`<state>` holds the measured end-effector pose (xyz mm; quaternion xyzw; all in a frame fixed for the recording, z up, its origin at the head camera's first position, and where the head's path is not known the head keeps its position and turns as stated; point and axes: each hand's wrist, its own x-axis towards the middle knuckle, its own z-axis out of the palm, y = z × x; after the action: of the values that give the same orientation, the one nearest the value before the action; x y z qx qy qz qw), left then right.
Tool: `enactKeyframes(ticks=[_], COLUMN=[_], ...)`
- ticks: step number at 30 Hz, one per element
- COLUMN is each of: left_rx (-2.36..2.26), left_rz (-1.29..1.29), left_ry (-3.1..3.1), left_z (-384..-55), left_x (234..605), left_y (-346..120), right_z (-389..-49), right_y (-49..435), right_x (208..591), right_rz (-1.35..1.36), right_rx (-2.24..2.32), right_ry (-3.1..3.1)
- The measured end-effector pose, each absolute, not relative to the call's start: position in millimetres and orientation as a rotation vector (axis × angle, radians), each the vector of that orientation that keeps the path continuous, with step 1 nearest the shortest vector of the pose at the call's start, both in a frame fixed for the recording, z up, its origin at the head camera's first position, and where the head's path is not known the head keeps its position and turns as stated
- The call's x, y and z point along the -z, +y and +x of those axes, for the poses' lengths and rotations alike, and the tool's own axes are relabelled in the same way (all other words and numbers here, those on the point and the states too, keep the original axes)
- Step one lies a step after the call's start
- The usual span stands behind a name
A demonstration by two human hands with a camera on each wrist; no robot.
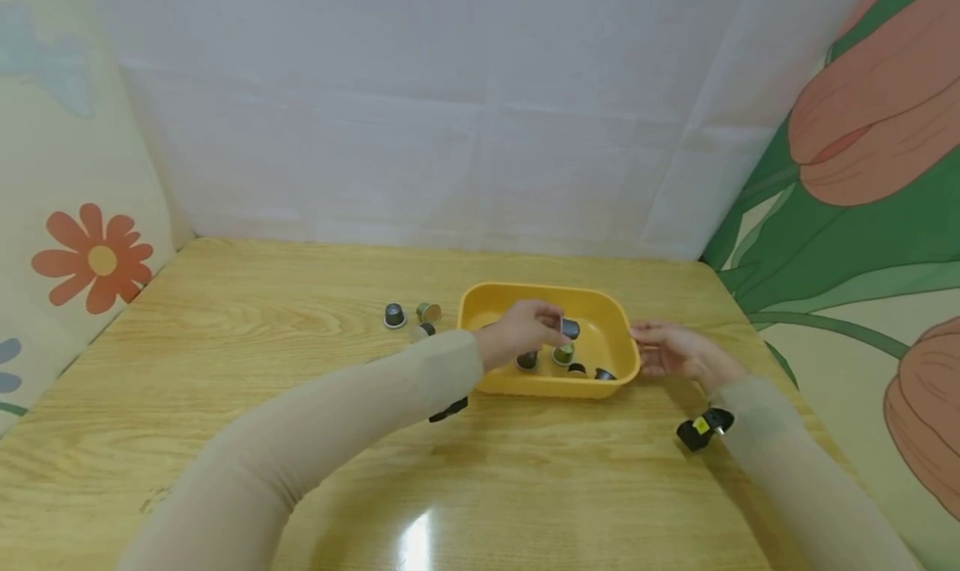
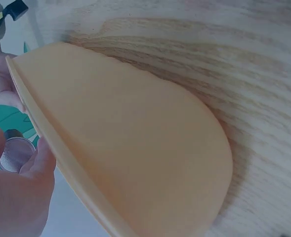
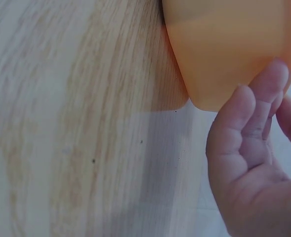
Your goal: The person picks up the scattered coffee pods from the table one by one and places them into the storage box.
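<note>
My left hand (image 1: 517,333) is over the yellow plastic basin (image 1: 551,388), pinching a dark coffee capsule (image 1: 571,329) between thumb and fingers. In the left wrist view the capsule's round silvery lid (image 2: 17,154) shows between the fingertips, beyond the basin's rim. Below that hand, a green capsule (image 1: 563,353) and several dark capsules (image 1: 527,360) lie in the basin. At the basin's right end, my right hand (image 1: 678,354) rests its fingertips against the outer wall, just under the rim; the right wrist view shows these fingers (image 3: 271,81) gently bent.
Left of the basin, a black capsule (image 1: 394,315) stands on the wooden table (image 1: 300,304). Beside it lie a capsule with a tan lid (image 1: 430,313) and another dark one (image 1: 427,329), partly behind my left sleeve. A white cloth (image 1: 420,121) hangs behind the table.
</note>
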<state>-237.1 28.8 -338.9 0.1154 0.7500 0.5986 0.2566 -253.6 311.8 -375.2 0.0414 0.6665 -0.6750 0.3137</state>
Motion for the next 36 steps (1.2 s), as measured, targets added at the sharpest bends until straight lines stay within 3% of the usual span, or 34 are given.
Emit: enactKeyframes(ticks=[36], left_rx=[-1.422], left_rz=[0.494], left_ry=[2.27], left_z=[-260], left_x=[323], left_y=[56], right_z=[-256], right_y=[313], right_x=[375], right_rz=[0.087], right_rx=[1.786], right_ry=[1.758])
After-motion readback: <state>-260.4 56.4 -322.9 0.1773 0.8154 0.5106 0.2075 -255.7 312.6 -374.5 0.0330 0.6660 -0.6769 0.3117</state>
